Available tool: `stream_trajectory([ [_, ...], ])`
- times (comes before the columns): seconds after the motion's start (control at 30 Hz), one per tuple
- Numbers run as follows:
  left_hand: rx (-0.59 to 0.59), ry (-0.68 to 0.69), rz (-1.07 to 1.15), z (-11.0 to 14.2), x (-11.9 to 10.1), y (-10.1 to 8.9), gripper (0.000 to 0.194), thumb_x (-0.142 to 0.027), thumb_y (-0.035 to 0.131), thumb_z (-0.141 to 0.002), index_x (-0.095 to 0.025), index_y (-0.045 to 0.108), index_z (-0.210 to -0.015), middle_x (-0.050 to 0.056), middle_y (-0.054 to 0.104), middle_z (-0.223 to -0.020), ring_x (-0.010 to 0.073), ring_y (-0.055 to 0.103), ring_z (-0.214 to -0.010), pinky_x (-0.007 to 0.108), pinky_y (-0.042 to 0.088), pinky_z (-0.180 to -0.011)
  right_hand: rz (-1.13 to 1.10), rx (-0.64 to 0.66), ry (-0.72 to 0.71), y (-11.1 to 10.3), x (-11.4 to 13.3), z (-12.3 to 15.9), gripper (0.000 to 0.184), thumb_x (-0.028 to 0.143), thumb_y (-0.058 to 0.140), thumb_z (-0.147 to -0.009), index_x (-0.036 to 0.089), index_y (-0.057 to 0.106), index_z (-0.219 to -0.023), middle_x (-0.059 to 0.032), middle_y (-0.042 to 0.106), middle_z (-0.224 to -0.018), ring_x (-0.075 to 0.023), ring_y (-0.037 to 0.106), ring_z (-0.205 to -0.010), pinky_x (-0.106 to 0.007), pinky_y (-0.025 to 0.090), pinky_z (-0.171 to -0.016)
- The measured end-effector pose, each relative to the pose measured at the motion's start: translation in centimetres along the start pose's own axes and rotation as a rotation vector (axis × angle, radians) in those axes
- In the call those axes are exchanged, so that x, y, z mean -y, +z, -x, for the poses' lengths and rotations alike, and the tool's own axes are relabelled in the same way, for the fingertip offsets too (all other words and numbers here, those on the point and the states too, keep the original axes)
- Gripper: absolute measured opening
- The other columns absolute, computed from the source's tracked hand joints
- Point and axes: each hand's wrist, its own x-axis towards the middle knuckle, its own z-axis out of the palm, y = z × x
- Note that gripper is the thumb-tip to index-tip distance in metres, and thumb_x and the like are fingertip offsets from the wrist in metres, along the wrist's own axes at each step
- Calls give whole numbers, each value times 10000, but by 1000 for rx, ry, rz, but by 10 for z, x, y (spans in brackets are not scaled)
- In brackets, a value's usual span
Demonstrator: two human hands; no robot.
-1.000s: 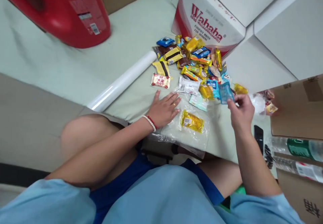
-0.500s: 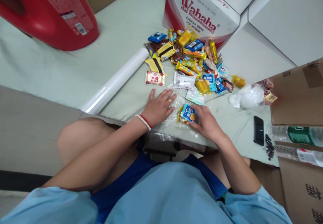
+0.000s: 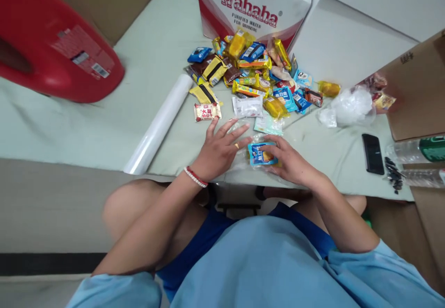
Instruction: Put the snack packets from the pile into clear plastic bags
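Fingers spread, my left hand point(image 3: 222, 149) rests over a sheet of clear plastic film point(image 3: 238, 163) near the table's front edge. A small blue snack packet point(image 3: 257, 154) lies on the film, with something yellow partly showing beneath it. My right hand point(image 3: 290, 160) has its fingers and thumb curled around the packet's right side, covering part of it. Just beyond the hands lie a pale green packet point(image 3: 268, 124), a white packet point(image 3: 248, 107) and a cream-and-red packet point(image 3: 207, 111).
A heap of wrapped snacks point(image 3: 252, 78) sits against the Wahaha carton point(image 3: 250, 9). A white film roll point(image 3: 158, 127) and a red jug point(image 3: 83, 62) are on the left. To the right are crumpled clear plastic point(image 3: 354, 106), a black phone point(image 3: 373, 153) and plastic bottles point(image 3: 422, 178).
The view has shifted. My left hand's fingers have spread wider and lifted slightly. The blue packet has turned to lie more level under my right hand.
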Motion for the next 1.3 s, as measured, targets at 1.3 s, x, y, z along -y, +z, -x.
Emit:
stream_trajectory([
  [1.3,553,-91,37,-1,4,-10,1066,-660,722,-857,-205,232,-1688,208,191,-1756,421,139,-1636,799,-67,-1208,428,340,212,-31,15,-20,706,406,813,-844,243,536,-1473,-131,567,-1458,-309,701,-1049,-359,523,-768],
])
